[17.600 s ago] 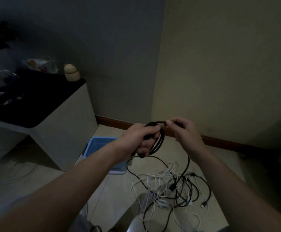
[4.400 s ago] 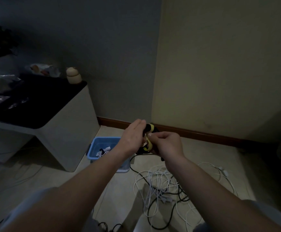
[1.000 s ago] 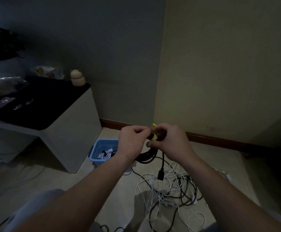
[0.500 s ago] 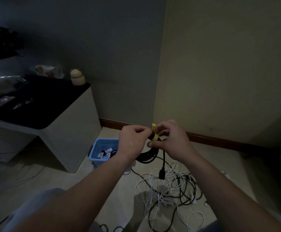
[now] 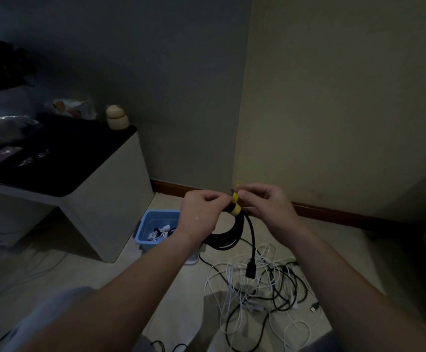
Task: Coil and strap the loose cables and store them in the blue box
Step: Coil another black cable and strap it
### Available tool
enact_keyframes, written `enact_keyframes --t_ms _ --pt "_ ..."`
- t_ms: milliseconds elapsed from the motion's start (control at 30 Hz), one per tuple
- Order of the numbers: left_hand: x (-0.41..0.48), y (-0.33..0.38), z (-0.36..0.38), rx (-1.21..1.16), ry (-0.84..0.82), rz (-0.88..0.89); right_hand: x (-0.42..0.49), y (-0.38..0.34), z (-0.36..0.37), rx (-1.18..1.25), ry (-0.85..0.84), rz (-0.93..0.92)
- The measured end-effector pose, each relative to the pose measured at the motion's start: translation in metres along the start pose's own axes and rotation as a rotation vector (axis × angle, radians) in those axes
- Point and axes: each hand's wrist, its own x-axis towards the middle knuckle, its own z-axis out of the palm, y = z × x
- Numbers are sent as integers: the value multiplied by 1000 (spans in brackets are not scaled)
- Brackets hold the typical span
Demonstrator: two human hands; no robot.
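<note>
At mid-frame, above the floor: a coiled black cable (image 5: 228, 237) being strapped.
Left grip (image 5: 201, 214) curls round the coil's top; right grip (image 5: 265, 207) pinches the tail of the yellow fabric strap (image 5: 235, 208) wrapped between them. The coil hangs downward. The blue plastic box (image 5: 143, 237) sits lower left, nearer the left grip.

No legible txt, labels or nos. anywhere.
</note>
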Motion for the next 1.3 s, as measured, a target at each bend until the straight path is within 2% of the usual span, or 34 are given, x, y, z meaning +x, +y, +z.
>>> enact_keyframes --t_ms 333,500,633,967,1200,1300 --pt "-2 -3 2 -49 -13 -19 4 3 3 120 120 124" --pt "-1 -3 3 -52 -11 -23 3 1 2 206 127 217" --pt "2 -3 1 -37 1 -17 0 -3 1 232 123 188" --pt "8 -5 -1 -19 88 -20 -10 -10 9 16 107 31" --pt "10 -7 -1 -15 145 -71 -18 -2 19 -330 134 -208" --pt "10 -6 0 -23 165 -116 -22 2 26 -419 143 -252"
